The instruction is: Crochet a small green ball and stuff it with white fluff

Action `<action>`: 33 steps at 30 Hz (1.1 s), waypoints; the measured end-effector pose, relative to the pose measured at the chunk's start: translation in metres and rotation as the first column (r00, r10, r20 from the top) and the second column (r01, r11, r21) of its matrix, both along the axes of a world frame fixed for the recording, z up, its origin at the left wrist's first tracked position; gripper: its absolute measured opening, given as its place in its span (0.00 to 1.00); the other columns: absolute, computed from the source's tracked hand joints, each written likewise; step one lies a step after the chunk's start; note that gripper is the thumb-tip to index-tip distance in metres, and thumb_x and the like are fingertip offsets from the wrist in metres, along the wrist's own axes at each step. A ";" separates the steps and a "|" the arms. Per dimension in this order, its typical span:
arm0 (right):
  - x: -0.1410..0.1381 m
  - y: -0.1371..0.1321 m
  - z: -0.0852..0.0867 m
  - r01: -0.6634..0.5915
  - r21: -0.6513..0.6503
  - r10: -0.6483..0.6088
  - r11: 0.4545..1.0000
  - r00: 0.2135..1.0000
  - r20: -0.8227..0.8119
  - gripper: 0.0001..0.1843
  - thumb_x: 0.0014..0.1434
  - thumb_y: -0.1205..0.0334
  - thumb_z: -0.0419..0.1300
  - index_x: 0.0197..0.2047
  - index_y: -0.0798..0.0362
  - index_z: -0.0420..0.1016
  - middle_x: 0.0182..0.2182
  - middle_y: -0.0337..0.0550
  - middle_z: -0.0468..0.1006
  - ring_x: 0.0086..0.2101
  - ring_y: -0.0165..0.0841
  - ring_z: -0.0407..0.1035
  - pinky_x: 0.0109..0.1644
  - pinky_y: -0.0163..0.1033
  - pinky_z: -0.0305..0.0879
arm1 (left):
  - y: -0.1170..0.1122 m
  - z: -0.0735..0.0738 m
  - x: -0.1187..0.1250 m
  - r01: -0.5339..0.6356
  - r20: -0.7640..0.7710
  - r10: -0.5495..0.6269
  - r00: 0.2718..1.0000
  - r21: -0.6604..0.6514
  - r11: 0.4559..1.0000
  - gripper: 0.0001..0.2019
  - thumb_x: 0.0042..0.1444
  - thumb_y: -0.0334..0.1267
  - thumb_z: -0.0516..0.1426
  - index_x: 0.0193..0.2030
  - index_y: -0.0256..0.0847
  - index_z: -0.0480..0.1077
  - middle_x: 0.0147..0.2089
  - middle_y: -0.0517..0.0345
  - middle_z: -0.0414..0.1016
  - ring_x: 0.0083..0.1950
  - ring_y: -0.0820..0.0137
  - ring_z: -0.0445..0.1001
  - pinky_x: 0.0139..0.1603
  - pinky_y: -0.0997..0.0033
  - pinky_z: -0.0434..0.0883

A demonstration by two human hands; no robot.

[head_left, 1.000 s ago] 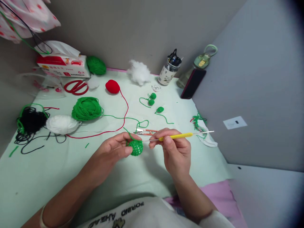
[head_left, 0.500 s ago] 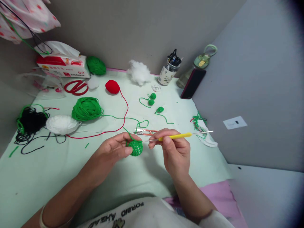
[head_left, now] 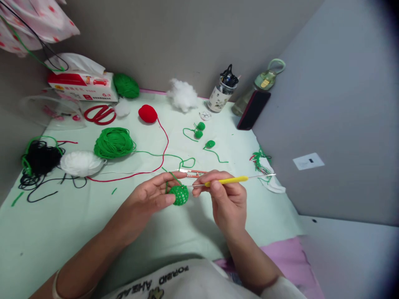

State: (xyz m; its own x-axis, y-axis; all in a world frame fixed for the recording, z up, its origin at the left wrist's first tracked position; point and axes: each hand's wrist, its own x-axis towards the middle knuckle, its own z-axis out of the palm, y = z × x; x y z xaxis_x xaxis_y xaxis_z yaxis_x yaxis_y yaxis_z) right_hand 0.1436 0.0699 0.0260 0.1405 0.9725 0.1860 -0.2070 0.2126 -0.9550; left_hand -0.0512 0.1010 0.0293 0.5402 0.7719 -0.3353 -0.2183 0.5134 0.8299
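Note:
Between the thumb and fingers of my left hand [head_left: 153, 194] is a small round green crochet piece [head_left: 179, 195]. Green yarn runs over my left forefinger to its top edge. My right hand [head_left: 229, 201] grips a crochet hook [head_left: 227, 181] by its yellow handle. The hook's left tip meets the upper right edge of the crochet piece; its other metal end points right. Just behind my hands lie thread snips [head_left: 193, 172], partly covered by my fingers. A strand leads back toward the green yarn ball [head_left: 114, 143] at left.
Red yarn [head_left: 148, 113], white yarn [head_left: 81, 163] and black yarn [head_left: 43, 158] lie at left and centre, near red scissors [head_left: 100, 115]. Small green crocheted pieces [head_left: 199, 130] sit behind my hands. Stuffing [head_left: 183, 95], a jar [head_left: 220, 96], a bottle [head_left: 246, 101] and a phone [head_left: 254, 109] stand at the back.
My right hand and the hook have shifted slightly left and down, bringing the tip closer to the crochet piece. The piece has turned a little in my left fingers.

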 end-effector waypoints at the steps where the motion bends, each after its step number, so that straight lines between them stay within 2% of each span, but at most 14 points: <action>1: 0.000 0.000 0.000 0.005 -0.004 -0.005 1.000 1.000 -0.002 0.09 0.68 0.56 0.62 0.41 0.48 0.84 0.36 0.43 0.83 0.33 0.33 0.79 0.37 0.41 0.81 | 0.000 0.000 0.000 -0.005 -0.005 0.005 1.000 -0.002 1.000 0.21 0.57 0.44 0.66 0.58 0.51 0.78 0.48 0.55 0.77 0.53 0.61 0.72 0.54 0.66 0.66; 7: -0.001 0.000 0.001 0.016 0.015 -0.015 1.000 1.000 -0.020 0.09 0.69 0.58 0.62 0.42 0.47 0.84 0.36 0.42 0.84 0.32 0.32 0.80 0.37 0.40 0.81 | 0.000 -0.003 0.000 -0.010 -0.016 0.010 1.000 0.015 1.000 0.21 0.58 0.42 0.66 0.60 0.51 0.77 0.50 0.54 0.78 0.53 0.61 0.72 0.55 0.66 0.67; 10: -0.001 0.000 0.001 0.023 0.010 -0.023 1.000 1.000 -0.010 0.09 0.69 0.58 0.62 0.42 0.47 0.84 0.36 0.42 0.84 0.33 0.32 0.80 0.37 0.41 0.81 | -0.001 -0.003 -0.001 -0.002 -0.020 0.002 1.000 0.035 0.999 0.17 0.59 0.43 0.65 0.55 0.49 0.78 0.51 0.54 0.80 0.54 0.59 0.73 0.55 0.64 0.68; 15: -0.002 0.000 0.000 0.023 0.017 -0.023 1.000 1.000 0.006 0.09 0.69 0.58 0.62 0.42 0.48 0.84 0.36 0.43 0.84 0.33 0.33 0.80 0.37 0.41 0.81 | 0.000 -0.003 -0.001 -0.004 -0.020 0.004 1.000 0.026 1.000 0.10 0.58 0.43 0.66 0.47 0.47 0.79 0.46 0.57 0.81 0.49 0.62 0.75 0.53 0.65 0.68; 21: -0.002 -0.003 0.001 0.039 0.051 -0.043 0.998 0.995 0.086 0.09 0.70 0.59 0.60 0.43 0.47 0.84 0.37 0.43 0.84 0.33 0.33 0.79 0.38 0.43 0.79 | -0.002 -0.003 -0.003 -0.001 -0.037 0.002 0.999 0.036 0.999 0.09 0.60 0.42 0.65 0.46 0.49 0.79 0.44 0.58 0.80 0.48 0.65 0.75 0.51 0.68 0.68; 24: -0.003 -0.004 -0.001 0.048 0.059 -0.056 0.997 0.989 0.140 0.08 0.69 0.58 0.61 0.43 0.48 0.83 0.35 0.43 0.84 0.33 0.35 0.79 0.38 0.45 0.78 | -0.002 -0.003 -0.003 -0.004 -0.025 0.005 1.000 0.044 0.999 0.08 0.59 0.41 0.66 0.45 0.48 0.79 0.45 0.56 0.80 0.49 0.63 0.75 0.52 0.66 0.70; 26: -0.005 -0.005 -0.003 0.038 0.048 -0.043 0.998 0.993 0.114 0.08 0.69 0.57 0.61 0.43 0.48 0.82 0.34 0.44 0.84 0.34 0.36 0.79 0.38 0.45 0.78 | -0.003 -0.004 -0.002 -0.014 -0.012 0.014 1.000 0.046 0.999 0.12 0.58 0.40 0.66 0.49 0.47 0.79 0.48 0.54 0.79 0.52 0.60 0.75 0.54 0.63 0.70; 28: -0.007 -0.005 -0.007 0.028 0.031 -0.030 0.999 0.997 0.070 0.09 0.69 0.56 0.61 0.43 0.47 0.82 0.35 0.43 0.84 0.34 0.35 0.78 0.37 0.45 0.77 | -0.002 -0.004 0.000 -0.026 0.012 0.025 1.000 0.037 0.999 0.20 0.57 0.37 0.66 0.57 0.49 0.77 0.49 0.54 0.77 0.52 0.60 0.75 0.56 0.62 0.70; 30: -0.008 -0.004 -0.009 0.023 0.028 -0.025 0.999 0.998 0.057 0.09 0.69 0.55 0.61 0.42 0.46 0.82 0.36 0.42 0.84 0.34 0.35 0.78 0.38 0.44 0.77 | -0.002 -0.004 0.001 -0.033 0.052 0.032 0.998 0.014 0.999 0.29 0.56 0.35 0.67 0.65 0.52 0.72 0.47 0.56 0.74 0.51 0.61 0.76 0.56 0.62 0.71; 33: -0.007 -0.002 -0.009 0.009 0.034 -0.011 0.999 0.999 0.051 0.09 0.68 0.55 0.62 0.42 0.46 0.83 0.36 0.42 0.83 0.33 0.34 0.77 0.39 0.44 0.75 | -0.002 -0.001 0.001 -0.033 0.091 0.035 0.995 -0.018 0.999 0.38 0.54 0.34 0.68 0.71 0.55 0.65 0.44 0.59 0.72 0.49 0.63 0.76 0.55 0.62 0.71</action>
